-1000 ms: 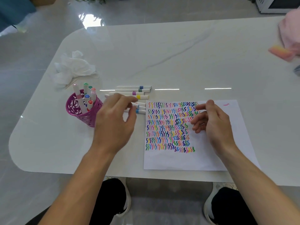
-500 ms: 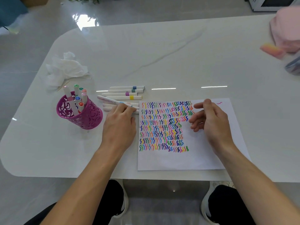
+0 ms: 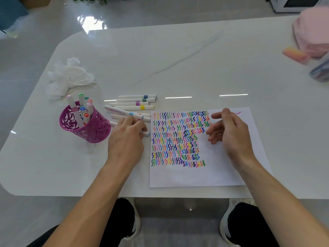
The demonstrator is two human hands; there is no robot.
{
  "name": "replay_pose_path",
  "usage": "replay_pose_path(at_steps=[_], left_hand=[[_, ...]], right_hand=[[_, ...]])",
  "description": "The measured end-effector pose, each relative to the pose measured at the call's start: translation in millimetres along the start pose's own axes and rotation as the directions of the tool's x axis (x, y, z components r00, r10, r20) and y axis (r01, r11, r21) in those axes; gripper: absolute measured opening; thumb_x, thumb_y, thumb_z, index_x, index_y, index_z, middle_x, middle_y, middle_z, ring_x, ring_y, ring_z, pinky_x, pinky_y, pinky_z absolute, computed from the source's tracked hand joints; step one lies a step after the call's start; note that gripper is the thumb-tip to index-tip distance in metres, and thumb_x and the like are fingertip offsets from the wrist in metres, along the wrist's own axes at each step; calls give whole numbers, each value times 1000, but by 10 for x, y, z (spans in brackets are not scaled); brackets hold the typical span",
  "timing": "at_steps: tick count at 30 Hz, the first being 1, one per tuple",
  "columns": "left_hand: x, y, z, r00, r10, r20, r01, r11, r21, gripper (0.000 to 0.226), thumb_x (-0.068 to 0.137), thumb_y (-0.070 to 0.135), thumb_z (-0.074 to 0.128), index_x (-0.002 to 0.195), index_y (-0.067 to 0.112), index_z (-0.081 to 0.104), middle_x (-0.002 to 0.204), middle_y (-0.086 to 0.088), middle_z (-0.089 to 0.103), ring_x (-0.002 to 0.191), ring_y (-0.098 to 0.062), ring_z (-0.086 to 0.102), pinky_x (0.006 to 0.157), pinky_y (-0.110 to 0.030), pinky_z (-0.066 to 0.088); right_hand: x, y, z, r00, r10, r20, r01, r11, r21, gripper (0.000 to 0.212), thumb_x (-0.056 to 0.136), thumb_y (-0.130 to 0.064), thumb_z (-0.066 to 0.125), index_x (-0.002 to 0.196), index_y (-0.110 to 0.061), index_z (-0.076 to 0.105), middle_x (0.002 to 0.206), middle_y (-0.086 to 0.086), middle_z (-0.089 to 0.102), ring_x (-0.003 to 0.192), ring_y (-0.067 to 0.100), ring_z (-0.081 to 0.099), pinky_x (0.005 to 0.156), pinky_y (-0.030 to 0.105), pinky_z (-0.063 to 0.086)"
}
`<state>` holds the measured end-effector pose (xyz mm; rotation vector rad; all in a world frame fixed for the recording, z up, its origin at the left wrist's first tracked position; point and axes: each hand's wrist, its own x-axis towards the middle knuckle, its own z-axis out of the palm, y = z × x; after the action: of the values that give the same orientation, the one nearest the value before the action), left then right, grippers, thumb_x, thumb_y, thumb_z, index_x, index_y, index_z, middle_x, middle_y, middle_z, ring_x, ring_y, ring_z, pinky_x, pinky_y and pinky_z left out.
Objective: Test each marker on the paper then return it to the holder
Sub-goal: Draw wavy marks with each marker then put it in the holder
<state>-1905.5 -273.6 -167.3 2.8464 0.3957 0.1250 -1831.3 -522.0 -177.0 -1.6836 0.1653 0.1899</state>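
**Inspector:** State of progress?

**Assistant:** The paper (image 3: 210, 173) carried many rows of coloured squiggles, with its lower part blank; about six markers stood in the purple holder (image 3: 97, 130); some eight loose markers (image 3: 135, 104) lay on the table (image 3: 178, 56) between holder and paper; by judgement, well begun but not finished.

**Inspector:** The hands?

**Assistant:** The left hand (image 3: 127, 138) lay curled over the nearest loose markers, fingers touching one with a blue band (image 3: 131, 114); whether it gripped could not be told; the right hand (image 3: 229, 129) hovered over the paper, loosely open, holding nothing.

**Inspector:** Orientation?

**Assistant:** The loose markers lay flat, long axes left to right, roughly parallel; the blue-banded one slanted across its neighbours; those in the holder stood upright, caps upward.
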Motion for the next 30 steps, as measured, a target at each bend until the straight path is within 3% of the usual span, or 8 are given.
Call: replay_pose_path(at_steps=[5,9,12,15,19,23,27,30], left_hand=[[8,-12,-50,996,-23,-81,15,995,-97,13,95,9,68,104,17,69,110,4,65,107,-21,55,75,-34,48],[27,76,-159,982,-40,-186,-16,956,-292,8,97,15,66,103,18,66,98,14,58,95,-12,55,73,-11,36],[-1,194,-215,969,9,-248,-109,913,-392,6,98,20,65,103,19,66,92,18,59,85,1,49,72,-1,35],[-19,278,-242,965,5,-262,-154,821,-550,17,97,20,65,113,26,67,91,25,60,87,10,53,74,-2,36],[6,350,-277,986,0,-166,-140,534,-834,34,101,16,61,128,36,63,104,8,73,105,-9,67,88,-23,49],[0,445,-226,994,49,-100,-110,294,-950,27,99,10,62,122,23,66,102,-5,75,107,-21,71,96,-33,54],[-35,568,-138,994,94,-57,-78,236,-969,17,95,7,67,109,16,64,100,-7,77,105,-25,73,93,-32,55],[-59,660,-93,992,121,-45,-72,231,-970,15,94,5,68,105,14,62,101,-6,78,102,-24,74,91,-31,57]], right_hand=[[4,35,12,1000,10,2,-10,1000,-9,42,113,-41,36,100,-17,68,67,6,73,53,15,64,50,23,53],[16,62,20,1000,16,7,-15,1000,-17,43,113,-42,36,101,-16,68,67,6,73,53,15,64,50,24,53],[17,61,25,999,28,24,-28,1000,10,42,112,-41,38,101,-14,68,66,7,73,52,16,64,50,26,54],[14,52,24,998,43,44,-44,998,34,40,112,-39,40,100,-13,68,65,6,72,52,17,64,50,27,54],[8,40,-15,997,35,63,-36,999,6,34,112,-33,44,102,-11,68,67,6,73,54,17,64,51,26,54],[-19,38,-40,990,-41,135,52,995,-84,20,107,-22,55,99,-12,70,78,5,75,68,18,69,62,29,56],[-60,3,-41,958,-132,255,168,978,-125,23,106,-32,57,99,-22,75,91,-4,77,88,12,72,78,25,56],[-122,-51,-31,912,-201,358,256,960,-113,16,99,-42,66,99,-29,75,94,-10,76,93,8,72,80,19,54]])
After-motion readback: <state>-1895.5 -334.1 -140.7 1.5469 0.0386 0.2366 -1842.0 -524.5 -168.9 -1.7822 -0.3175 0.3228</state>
